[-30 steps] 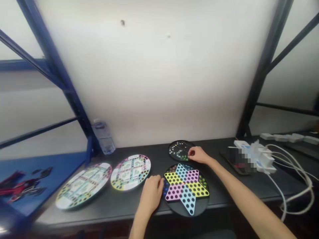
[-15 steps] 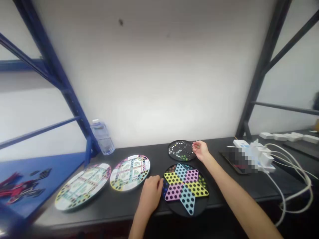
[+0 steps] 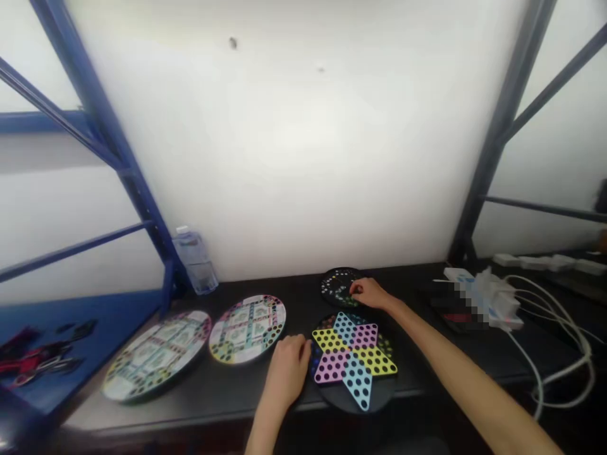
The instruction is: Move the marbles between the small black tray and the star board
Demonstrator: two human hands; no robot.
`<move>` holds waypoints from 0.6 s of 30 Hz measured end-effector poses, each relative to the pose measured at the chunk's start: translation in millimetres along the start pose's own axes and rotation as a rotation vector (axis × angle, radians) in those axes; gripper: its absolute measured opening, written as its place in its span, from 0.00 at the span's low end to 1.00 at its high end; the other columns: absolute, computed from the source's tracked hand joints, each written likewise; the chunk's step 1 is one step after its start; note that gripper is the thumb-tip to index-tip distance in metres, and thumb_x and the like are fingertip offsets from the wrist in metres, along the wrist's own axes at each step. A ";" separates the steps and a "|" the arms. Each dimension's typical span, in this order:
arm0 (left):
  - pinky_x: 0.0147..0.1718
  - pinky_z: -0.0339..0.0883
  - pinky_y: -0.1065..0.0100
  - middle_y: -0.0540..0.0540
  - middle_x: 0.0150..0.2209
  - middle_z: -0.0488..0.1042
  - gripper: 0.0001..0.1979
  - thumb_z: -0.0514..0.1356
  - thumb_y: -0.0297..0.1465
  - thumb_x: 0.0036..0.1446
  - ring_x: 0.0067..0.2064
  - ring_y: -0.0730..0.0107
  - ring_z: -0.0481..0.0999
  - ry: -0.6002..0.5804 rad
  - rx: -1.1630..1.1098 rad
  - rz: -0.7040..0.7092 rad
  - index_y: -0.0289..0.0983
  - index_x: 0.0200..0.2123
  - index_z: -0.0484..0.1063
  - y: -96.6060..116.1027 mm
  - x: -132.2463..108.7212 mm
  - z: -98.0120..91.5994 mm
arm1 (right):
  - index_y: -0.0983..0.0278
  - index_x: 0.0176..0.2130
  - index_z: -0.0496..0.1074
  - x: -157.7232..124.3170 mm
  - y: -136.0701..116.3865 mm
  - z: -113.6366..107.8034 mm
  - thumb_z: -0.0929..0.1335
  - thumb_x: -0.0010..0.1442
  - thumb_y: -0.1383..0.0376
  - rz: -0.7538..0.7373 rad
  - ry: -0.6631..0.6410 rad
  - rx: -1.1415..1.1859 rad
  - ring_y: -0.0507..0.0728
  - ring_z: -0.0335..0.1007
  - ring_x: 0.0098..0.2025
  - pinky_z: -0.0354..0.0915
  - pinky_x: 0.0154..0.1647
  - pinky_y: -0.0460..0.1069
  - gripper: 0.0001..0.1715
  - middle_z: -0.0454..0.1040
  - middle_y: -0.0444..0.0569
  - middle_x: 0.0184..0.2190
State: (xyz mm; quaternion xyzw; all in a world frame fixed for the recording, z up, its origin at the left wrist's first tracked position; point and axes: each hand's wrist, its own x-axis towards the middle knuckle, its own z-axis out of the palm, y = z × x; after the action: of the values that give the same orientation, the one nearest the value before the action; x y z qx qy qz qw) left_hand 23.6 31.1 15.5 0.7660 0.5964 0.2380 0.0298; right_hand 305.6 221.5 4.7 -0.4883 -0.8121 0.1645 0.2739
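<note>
A Chinese checkers board (image 3: 348,349), a six-pointed star in yellow, pink and light blue with dark holes, sits on a round black base with coloured marbles in the gaps between its points. My left hand (image 3: 288,360) rests at the base's left edge, fingers curled and pressed together; whatever lies under them is hidden. Behind the star is a round black tray (image 3: 329,292) with small white and green pieces in it. Over the tray's right side, my right hand (image 3: 370,293) has its fingers pinched downward; anything between the fingertips is too small to make out.
Two round printed game boards (image 3: 247,328) lie to the left on the black table (image 3: 227,395). A clear plastic bottle (image 3: 195,262) leans by the blue rack post (image 3: 142,202). At right are a power strip with chargers (image 3: 497,300), white cables (image 3: 585,354) and a dark blurred-out device.
My right hand has moved left from beside the black tray to over it, its fingers turning from palm-up to a downward pinch. My left hand stays where it was.
</note>
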 end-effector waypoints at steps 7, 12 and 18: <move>0.37 0.58 0.65 0.46 0.31 0.71 0.16 0.46 0.32 0.69 0.36 0.64 0.70 0.013 0.000 0.010 0.39 0.28 0.63 -0.1 -0.1 1.9 | 0.63 0.31 0.79 4.0 3.8 6.4 0.70 0.50 0.69 0.024 -0.068 0.012 0.51 0.65 0.27 0.57 0.31 0.46 0.06 0.73 0.44 0.24; 0.37 0.58 0.65 0.46 0.31 0.71 0.16 0.46 0.32 0.69 0.36 0.63 0.70 0.012 -0.005 0.004 0.39 0.28 0.63 0.2 -0.1 1.0 | 0.64 0.29 0.75 5.7 2.1 3.8 0.72 0.50 0.65 0.211 0.093 0.583 0.48 0.54 0.21 0.51 0.22 0.45 0.04 0.64 0.40 0.18; 0.37 0.58 0.65 0.46 0.31 0.71 0.16 0.46 0.33 0.69 0.36 0.63 0.70 0.005 0.000 0.004 0.39 0.28 0.63 0.8 0.1 1.7 | 0.64 0.31 0.69 3.9 4.4 -4.0 0.68 0.56 0.62 0.331 0.277 1.633 0.47 0.45 0.17 0.49 0.15 0.42 0.07 0.53 0.37 0.17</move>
State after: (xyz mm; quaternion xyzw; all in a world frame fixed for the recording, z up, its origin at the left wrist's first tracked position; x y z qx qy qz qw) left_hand 25.0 31.4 14.3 0.7666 0.5949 0.2400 0.0276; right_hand 309.7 227.0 6.6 -0.2656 -0.3153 0.6764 0.6103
